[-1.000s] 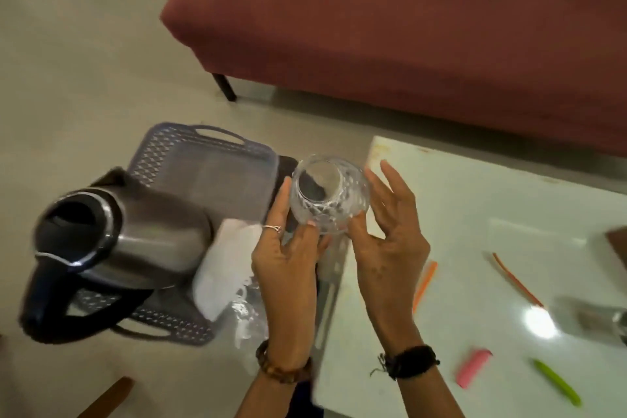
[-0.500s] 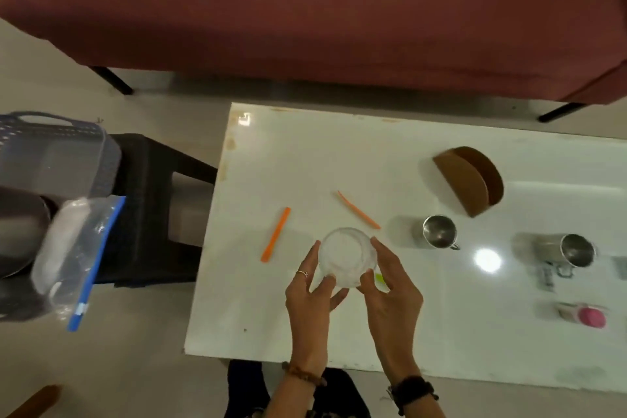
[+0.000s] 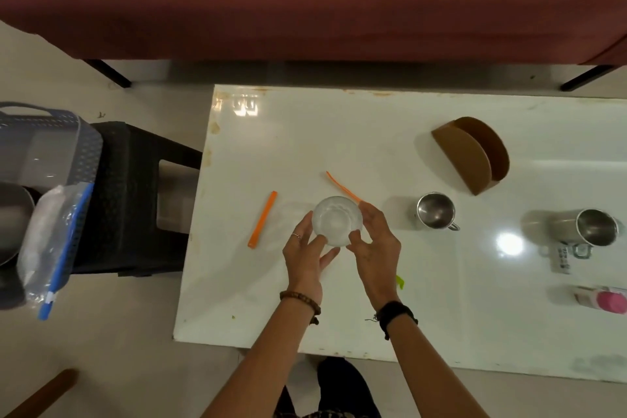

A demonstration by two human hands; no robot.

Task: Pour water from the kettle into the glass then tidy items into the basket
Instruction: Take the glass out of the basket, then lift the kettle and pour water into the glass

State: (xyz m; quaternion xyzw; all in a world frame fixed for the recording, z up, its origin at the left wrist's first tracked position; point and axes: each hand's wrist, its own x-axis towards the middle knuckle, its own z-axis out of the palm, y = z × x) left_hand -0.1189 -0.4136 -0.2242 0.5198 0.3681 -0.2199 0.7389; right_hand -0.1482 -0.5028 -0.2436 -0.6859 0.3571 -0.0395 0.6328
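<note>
A clear round glass (image 3: 336, 219) stands upright on the white table (image 3: 373, 146), seen from above. My left hand (image 3: 305, 256) and my right hand (image 3: 375, 243) both cup its near side, fingers touching its wall. The grey perforated basket (image 3: 51, 142) sits at the far left on a black stool (image 3: 135, 193). Part of the steel kettle (image 3: 12, 219) shows inside the basket at the frame's left edge, next to a clear zip bag (image 3: 51, 241).
On the table lie an orange stick (image 3: 263, 219), a thin orange strip (image 3: 342, 187), a green item (image 3: 400, 282), two steel mugs (image 3: 434, 212) (image 3: 595, 227), a brown holder (image 3: 475, 154) and a pink-capped item (image 3: 607, 304). A maroon sofa (image 3: 305, 0) runs behind.
The glass came from beside the basket over to the table and now stands upright there. Both hands stayed on it. The view swung right, leaving the kettle at the edge.
</note>
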